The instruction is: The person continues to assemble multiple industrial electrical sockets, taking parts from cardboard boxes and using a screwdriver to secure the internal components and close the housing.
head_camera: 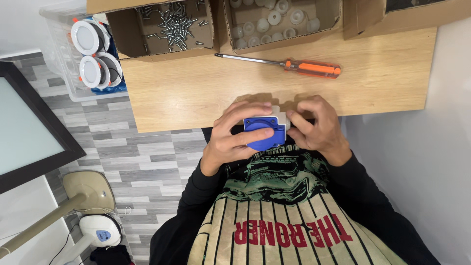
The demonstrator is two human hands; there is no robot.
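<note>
Blue socket (pixel 264 131), orange-handled screwdriver (pixel 294 65), pale wooden table (pixel 196 93), striped shirt (pixel 274 225).

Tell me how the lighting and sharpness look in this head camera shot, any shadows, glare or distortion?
Head view: even, soft light; soft shadows of the left hand and right hand fall on the wooden table just beyond them. The blue socket part and orange screwdriver look sharp. No strong glare; slight wide-angle bending near the edges.

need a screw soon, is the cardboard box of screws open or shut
Open. The box of screws at the table's far edge has its flaps folded out, and loose silver screws show inside from above.
</note>
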